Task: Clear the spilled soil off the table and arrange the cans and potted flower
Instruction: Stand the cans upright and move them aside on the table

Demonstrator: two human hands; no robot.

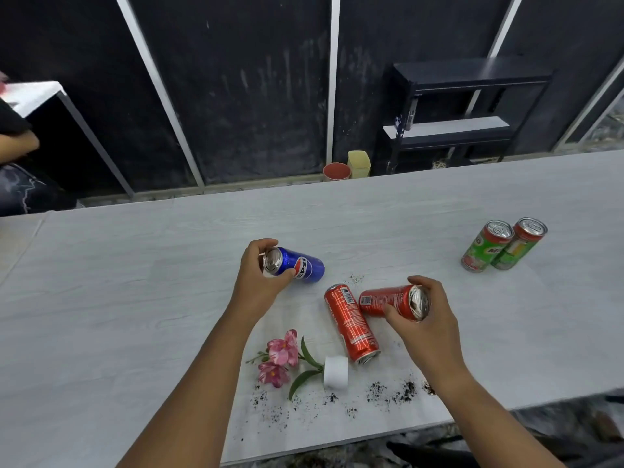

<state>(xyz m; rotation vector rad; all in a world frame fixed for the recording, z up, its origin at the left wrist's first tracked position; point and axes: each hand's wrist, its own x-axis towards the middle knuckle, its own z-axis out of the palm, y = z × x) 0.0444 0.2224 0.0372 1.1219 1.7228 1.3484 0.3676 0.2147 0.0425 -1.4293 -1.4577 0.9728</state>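
Observation:
My left hand (pixel 258 275) grips the top end of a blue Pepsi can (pixel 300 265) lying on its side on the white table (pixel 135 282). My right hand (pixel 427 319) holds the top end of a red can (pixel 385 300), also on its side. A second red can (pixel 351 324) lies between them, untouched. A small white pot (pixel 336 372) with pink flowers (pixel 280 358) lies tipped over near the front edge. Dark soil (pixel 388 393) is scattered in front of it. Two green cans (pixel 503 244) stand upright at the right.
Beyond the far table edge, a red cup (pixel 336 171) and a yellow container (pixel 359 164) sit on the floor by a dark wall. A black shelf unit (pixel 466 109) stands at the back right. Another person's arm (pixel 17 143) shows at the far left.

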